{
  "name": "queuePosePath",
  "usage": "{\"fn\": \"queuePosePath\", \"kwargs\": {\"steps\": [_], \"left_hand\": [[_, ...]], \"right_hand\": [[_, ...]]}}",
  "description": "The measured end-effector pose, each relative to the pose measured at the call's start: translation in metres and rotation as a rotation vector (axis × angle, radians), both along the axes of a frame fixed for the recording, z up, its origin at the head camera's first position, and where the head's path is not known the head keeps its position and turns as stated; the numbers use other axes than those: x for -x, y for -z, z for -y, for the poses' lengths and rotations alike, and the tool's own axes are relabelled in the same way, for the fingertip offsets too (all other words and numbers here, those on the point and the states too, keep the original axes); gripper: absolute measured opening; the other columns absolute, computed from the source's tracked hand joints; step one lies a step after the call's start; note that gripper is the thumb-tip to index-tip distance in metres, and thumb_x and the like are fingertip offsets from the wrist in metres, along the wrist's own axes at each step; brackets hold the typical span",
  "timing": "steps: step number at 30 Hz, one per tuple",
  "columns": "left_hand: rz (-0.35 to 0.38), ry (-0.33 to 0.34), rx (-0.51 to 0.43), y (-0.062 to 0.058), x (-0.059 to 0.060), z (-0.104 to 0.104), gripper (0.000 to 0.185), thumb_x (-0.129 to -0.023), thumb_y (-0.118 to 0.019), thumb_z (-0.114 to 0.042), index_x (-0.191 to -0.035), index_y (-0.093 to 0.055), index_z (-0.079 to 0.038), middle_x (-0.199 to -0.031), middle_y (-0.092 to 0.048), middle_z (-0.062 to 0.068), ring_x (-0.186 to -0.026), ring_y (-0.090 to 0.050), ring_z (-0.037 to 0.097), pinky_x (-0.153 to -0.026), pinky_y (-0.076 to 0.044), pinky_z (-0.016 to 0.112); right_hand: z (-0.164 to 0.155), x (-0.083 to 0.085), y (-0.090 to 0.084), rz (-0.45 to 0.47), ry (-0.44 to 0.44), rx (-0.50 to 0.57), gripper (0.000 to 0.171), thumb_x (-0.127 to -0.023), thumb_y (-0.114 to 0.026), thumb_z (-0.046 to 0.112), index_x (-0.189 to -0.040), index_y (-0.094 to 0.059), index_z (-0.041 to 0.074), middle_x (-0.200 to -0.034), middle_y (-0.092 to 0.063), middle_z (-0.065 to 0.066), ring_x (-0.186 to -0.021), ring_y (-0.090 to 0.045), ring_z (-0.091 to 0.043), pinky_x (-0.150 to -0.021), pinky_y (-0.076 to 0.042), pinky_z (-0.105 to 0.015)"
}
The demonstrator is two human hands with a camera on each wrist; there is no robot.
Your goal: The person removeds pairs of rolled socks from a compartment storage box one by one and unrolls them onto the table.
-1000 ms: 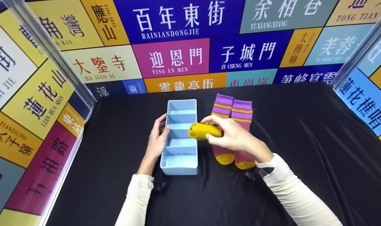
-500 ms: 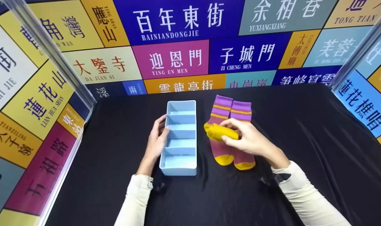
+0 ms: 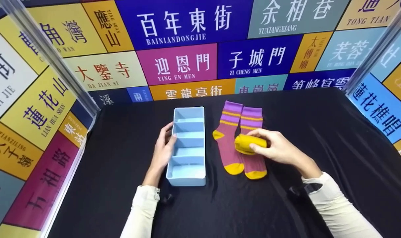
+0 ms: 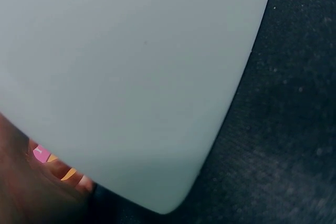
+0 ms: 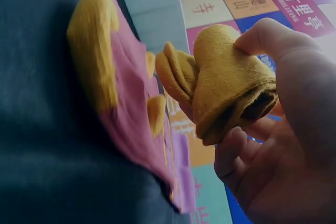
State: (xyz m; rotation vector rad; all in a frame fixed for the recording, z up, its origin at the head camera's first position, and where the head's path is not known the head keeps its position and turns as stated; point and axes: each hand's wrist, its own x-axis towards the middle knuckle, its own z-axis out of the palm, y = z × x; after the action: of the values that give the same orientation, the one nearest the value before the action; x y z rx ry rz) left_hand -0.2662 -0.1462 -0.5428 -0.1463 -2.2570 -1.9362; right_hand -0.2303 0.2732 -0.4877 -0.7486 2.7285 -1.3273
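My right hand grips a rolled-up yellow sock bundle between thumb and fingers. In the right wrist view the sock bundle shows a folded end and a dark opening. It is above a pair of purple and pink striped socks with yellow toes, laid flat side by side. My left hand holds the left wall of a light blue divided box, its thumb at the rim. The box's several compartments hold nothing visible. Its pale outer wall fills most of the left wrist view.
A black cloth with some wrinkles covers the table. Panels printed with street names stand behind and at both sides. Metal corner posts rise at the back.
My right hand has carried the yellow sock bundle rightward, away from the box's edge to above the right striped sock. My left hand keeps its place on the box.
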Motion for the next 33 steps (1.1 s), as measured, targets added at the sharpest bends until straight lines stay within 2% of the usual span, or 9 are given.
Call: {"fn": "queuePosePath", "kwargs": {"steps": [6, 10, 18, 24, 28, 33], "left_hand": [[-0.014, 0.014, 0.027, 0.001, 0.001, 0.001, 0.051, -0.110, -0.058, -0.014, -0.160, -0.051, -0.015, -0.152, -0.062, 0.023, -0.132, -0.065, 0.042, -0.109, -0.048, 0.050], [-0.012, 0.017, 0.034, 0.000, 0.001, 0.002, 0.051, -0.110, -0.058, -0.015, -0.160, -0.051, -0.017, -0.153, -0.061, 0.021, -0.133, -0.065, 0.040, -0.110, -0.049, 0.050], [-0.012, 0.019, 0.016, 0.001, 0.000, 0.003, 0.052, -0.110, -0.058, -0.013, -0.161, -0.050, -0.013, -0.153, -0.061, 0.023, -0.133, -0.065, 0.042, -0.111, -0.048, 0.049], [-0.005, 0.015, 0.004, 0.002, -0.001, 0.002, 0.053, -0.109, -0.058, -0.012, -0.162, -0.048, -0.011, -0.155, -0.058, 0.026, -0.137, -0.062, 0.045, -0.113, -0.046, 0.056], [-0.009, 0.018, 0.023, 0.002, -0.001, 0.002, 0.052, -0.110, -0.058, -0.014, -0.161, -0.049, -0.012, -0.156, -0.059, 0.023, -0.139, -0.062, 0.041, -0.114, -0.046, 0.055], [-0.006, 0.010, 0.044, 0.002, -0.001, 0.004, 0.050, -0.111, -0.058, -0.016, -0.161, -0.051, -0.016, -0.155, -0.060, 0.020, -0.137, -0.063, 0.037, -0.113, -0.047, 0.050]], "right_hand": [[-0.023, -0.002, 0.004, -0.017, 0.026, -0.045, 0.029, -0.101, -0.078, 0.028, -0.129, -0.075, 0.025, -0.109, -0.076, 0.003, -0.092, -0.067, -0.015, -0.080, -0.054, -0.021], [-0.036, -0.002, 0.008, 0.009, 0.032, -0.057, 0.028, -0.101, -0.078, 0.029, -0.129, -0.075, 0.026, -0.109, -0.076, 0.004, -0.092, -0.067, -0.014, -0.080, -0.054, -0.021], [-0.060, -0.001, 0.015, 0.071, 0.023, -0.074, 0.026, -0.103, -0.075, 0.031, -0.129, -0.075, 0.026, -0.112, -0.076, 0.004, -0.095, -0.067, -0.016, -0.084, -0.055, -0.023], [-0.077, -0.003, 0.026, 0.109, 0.041, -0.096, 0.027, -0.104, -0.073, 0.032, -0.130, -0.074, 0.026, -0.114, -0.075, 0.001, -0.095, -0.067, -0.018, -0.083, -0.054, -0.024], [-0.084, -0.002, 0.031, 0.097, 0.069, -0.071, 0.028, -0.104, -0.073, 0.029, -0.132, -0.073, 0.023, -0.117, -0.075, -0.001, -0.095, -0.067, -0.017, -0.083, -0.053, -0.022], [-0.090, 0.001, 0.037, 0.093, 0.069, -0.012, 0.022, -0.103, -0.075, 0.027, -0.125, -0.074, 0.023, -0.112, -0.074, -0.002, -0.092, -0.067, -0.017, -0.081, -0.053, -0.021]]}}
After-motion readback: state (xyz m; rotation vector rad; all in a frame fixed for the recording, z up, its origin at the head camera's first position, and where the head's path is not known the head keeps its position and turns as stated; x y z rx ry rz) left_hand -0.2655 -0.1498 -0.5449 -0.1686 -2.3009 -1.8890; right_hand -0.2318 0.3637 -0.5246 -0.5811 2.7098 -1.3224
